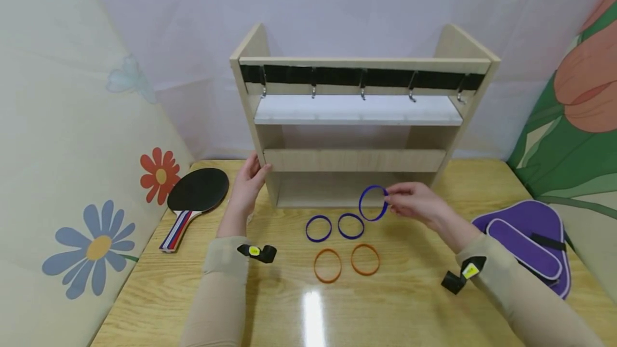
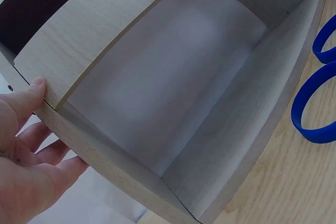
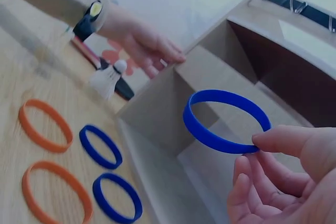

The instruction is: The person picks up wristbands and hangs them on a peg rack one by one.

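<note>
Between thumb and fingers, my right hand [image 1: 418, 202] pinches a blue silicone wristband [image 3: 202, 136], held up in front of the shelf's lower part. My left hand [image 1: 248, 183] grips the left side panel of the wooden shelf [image 1: 354, 160]; its thumb lies on the front and the fingers reach around the outer side, as the left wrist view shows. Two more blue wristbands [image 1: 318, 228] lie on the table before the shelf. Nearer to me are two orange wristbands [image 1: 328, 266], side by side.
Several metal hooks [image 1: 363, 92] hang from a black strip along the shelf's top rail. A table tennis paddle [image 1: 198, 190] lies at the left and a purple case [image 1: 530, 240] at the right. A white shuttlecock [image 3: 107, 80] sits near the left forearm.
</note>
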Tool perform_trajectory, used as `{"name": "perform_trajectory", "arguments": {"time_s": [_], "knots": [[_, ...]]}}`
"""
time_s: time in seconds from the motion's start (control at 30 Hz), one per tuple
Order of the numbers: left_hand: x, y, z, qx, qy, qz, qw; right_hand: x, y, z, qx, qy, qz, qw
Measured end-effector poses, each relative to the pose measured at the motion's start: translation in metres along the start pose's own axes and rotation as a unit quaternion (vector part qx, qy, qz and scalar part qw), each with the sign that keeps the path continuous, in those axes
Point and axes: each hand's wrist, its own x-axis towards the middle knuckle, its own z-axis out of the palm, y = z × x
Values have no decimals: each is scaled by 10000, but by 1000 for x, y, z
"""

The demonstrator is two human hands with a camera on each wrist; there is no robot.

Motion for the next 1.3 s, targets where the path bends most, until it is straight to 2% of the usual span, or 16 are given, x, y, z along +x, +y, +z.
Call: {"name": "perform_trajectory", "arguments": {"time_s": [0.2, 0.67, 1.07, 1.3], "knots": [[-1, 1, -2, 124, 3, 39, 9999, 0, -14, 7, 249, -114, -111, 9996], [-3, 7, -3, 68, 330, -313, 9989, -6, -61, 29, 1134, -105, -395, 9927], [-2, 8, -3, -93, 386, -466, 9981, -4, -96, 57, 1128, -308, -682, 9908], [-3, 9, -2, -127, 421, -454, 9980, -4, -115, 75, 1055, -325, -890, 9899]]}}
